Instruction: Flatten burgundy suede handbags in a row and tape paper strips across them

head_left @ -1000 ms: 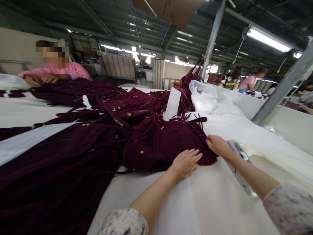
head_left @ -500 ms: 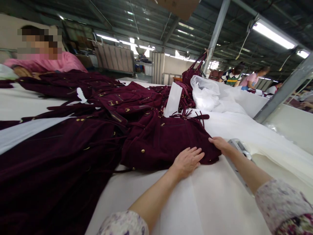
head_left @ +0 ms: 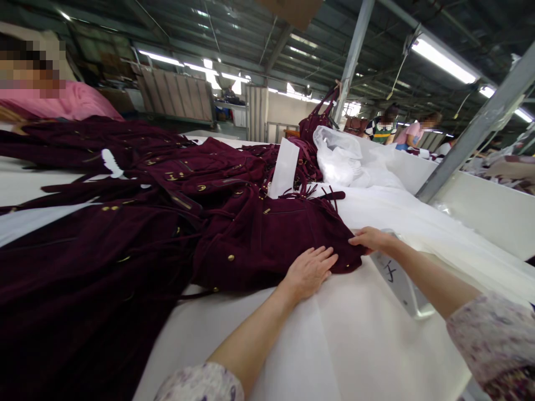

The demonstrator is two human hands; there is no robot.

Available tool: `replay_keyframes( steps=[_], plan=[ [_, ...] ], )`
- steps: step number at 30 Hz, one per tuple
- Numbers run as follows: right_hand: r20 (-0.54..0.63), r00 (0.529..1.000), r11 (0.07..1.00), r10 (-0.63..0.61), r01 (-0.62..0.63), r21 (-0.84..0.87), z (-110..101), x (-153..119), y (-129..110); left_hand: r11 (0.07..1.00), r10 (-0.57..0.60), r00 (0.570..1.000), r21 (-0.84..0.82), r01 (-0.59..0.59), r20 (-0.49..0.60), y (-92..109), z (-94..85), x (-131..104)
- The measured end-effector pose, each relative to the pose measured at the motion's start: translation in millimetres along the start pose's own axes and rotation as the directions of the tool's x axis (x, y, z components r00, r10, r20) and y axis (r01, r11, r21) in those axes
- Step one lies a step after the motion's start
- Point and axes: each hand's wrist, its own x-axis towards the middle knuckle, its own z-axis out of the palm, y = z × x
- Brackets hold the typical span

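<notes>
A burgundy suede-like handbag [head_left: 288,234] with brass studs and a zip lies on the white-covered table. My left hand [head_left: 311,270] rests flat on its near right part, fingers stretched out. At the bag's right end, my right hand [head_left: 370,239] pinches the edge between thumb and fingers; some of its fingertips are hidden. Beneath my right forearm sits a grey-white object with a black handwritten mark [head_left: 403,284], partly covered by the arm. A white card or paper piece [head_left: 284,167] stands up behind the bag, among dark straps and fringe cords.
More burgundy bags [head_left: 96,267] are heaped to the left, with white paper [head_left: 42,220] among them. Clear plastic bags [head_left: 338,156] lie behind on white sheeting [head_left: 376,206]. A metal post [head_left: 472,133] slants at right. A person in a pink top [head_left: 62,100] is at far left.
The view has swung slightly right, so the scene sits further left. Both hands keep their places on the bag. More of the grey-white object's marked side now shows.
</notes>
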Motion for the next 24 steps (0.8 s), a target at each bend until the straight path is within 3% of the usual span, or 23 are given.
replay_keyframes(
  steps=[4, 6, 11, 20, 24],
  plan=[
    [-0.187, 0.972, 0.990, -0.143, 0.138, -0.039, 9, -5, 18, 1.000, -0.010, 1.000, -0.012, 0.010, 0.000, 0, 0.5, 0],
    [-0.223, 0.947, 0.973, -0.232, 0.224, -0.060, 10, -9, 26, 1.000, -0.017, 1.000, -0.025, 0.017, 0.010, 0, 0.8, 0],
    [-0.163, 0.926, 0.940, -0.340, 0.340, -0.025, 12, -11, 37, 1.000, -0.015, 1.000, -0.022, 0.015, 0.015, 0, -0.3, 1],
    [-0.060, 0.942, 0.939, -0.329, 0.333, 0.084, 13, -14, 44, 0.999, -0.031, 0.999, -0.012, 0.031, 0.010, 0, 0.9, 1],
    [-0.038, 0.909, 0.907, -0.414, 0.416, 0.067, 12, -17, 52, 0.999, -0.037, 0.999, -0.013, 0.037, 0.001, -1, 3.2, 2]
  ],
)
